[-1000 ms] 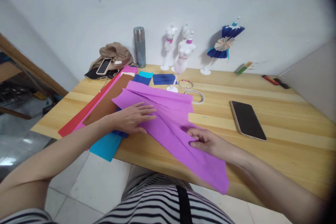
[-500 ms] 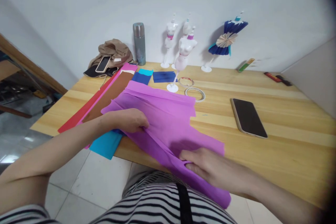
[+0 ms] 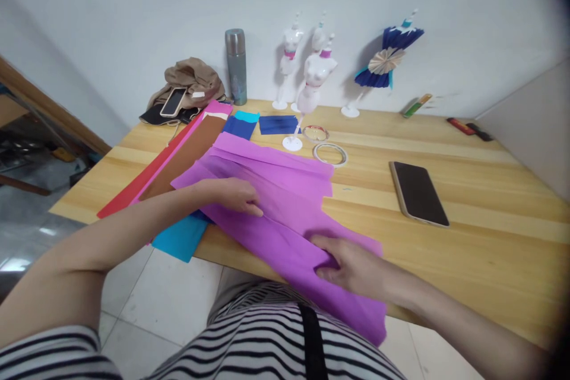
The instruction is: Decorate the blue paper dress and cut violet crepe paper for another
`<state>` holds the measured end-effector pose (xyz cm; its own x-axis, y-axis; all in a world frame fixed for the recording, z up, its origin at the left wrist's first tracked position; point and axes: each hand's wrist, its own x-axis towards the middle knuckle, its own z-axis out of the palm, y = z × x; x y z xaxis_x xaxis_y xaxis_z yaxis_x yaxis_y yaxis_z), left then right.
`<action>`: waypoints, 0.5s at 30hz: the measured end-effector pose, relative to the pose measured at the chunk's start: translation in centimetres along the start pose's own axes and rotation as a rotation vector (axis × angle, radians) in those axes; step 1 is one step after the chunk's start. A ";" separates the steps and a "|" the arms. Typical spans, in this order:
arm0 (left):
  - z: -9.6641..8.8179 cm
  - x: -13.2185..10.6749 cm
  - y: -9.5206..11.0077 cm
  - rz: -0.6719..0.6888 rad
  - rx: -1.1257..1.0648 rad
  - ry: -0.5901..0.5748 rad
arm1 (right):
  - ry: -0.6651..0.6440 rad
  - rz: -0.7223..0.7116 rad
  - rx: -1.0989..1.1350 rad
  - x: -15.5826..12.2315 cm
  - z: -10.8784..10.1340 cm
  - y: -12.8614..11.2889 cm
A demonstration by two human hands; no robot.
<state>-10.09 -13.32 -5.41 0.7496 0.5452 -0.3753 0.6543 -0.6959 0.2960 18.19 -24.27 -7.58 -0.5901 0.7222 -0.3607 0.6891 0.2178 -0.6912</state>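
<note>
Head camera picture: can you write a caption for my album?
Left hand and right hand on a purple sheet, white mannequins standing behind.

Right of the purple sheet (image 3: 294, 190), the tabletop (image 3: 485, 214) leaves a broad lane, interrupted by the large phone (image 3: 421, 193). Straight behind the sheet, the white tape ring (image 3: 331, 165) and front mannequin (image 3: 313, 74) narrow the passage; leftward, the bottle (image 3: 236, 68) and heaped cloth (image 3: 191, 78) crowd the back.
</note>
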 end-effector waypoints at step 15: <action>2.8 -0.4 2.4 -0.084 0.438 0.127 | 0.486 -0.448 -0.655 -1.4 2.3 1.1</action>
<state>-9.05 -16.53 -7.03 0.7199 0.6420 -0.2637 0.6299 -0.7639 -0.1401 18.84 -26.56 -9.30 -0.7196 0.6445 0.2584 0.6268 0.7631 -0.1575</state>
